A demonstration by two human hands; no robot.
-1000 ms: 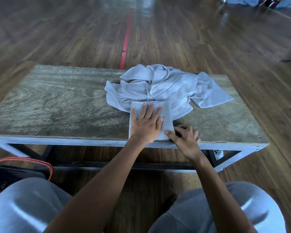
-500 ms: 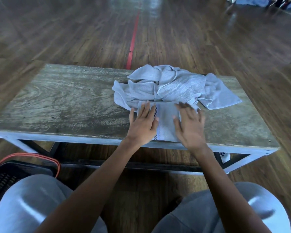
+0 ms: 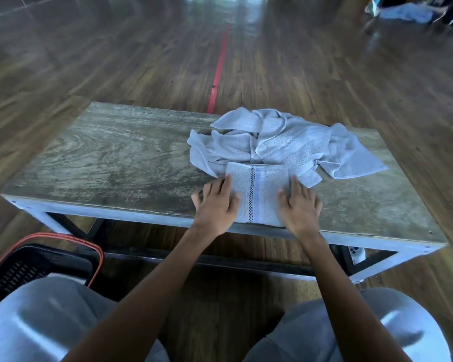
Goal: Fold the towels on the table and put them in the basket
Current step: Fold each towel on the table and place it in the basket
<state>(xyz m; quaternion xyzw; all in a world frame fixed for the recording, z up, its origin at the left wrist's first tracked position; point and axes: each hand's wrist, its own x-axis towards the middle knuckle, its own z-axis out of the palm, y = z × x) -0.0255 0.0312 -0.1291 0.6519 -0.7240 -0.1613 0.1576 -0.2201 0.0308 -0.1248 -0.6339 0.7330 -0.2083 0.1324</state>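
- One folded towel lies at the near edge of the table, its long axis and checked stripe running straight away from the person.
- Its far end touches the crumpled towel pile. Bare tabletop spreads to the left, and the basket sits on the floor at lower left.
- The left hand and right hand lie flat with fingers straight on the towel's two sides, gripping nothing.
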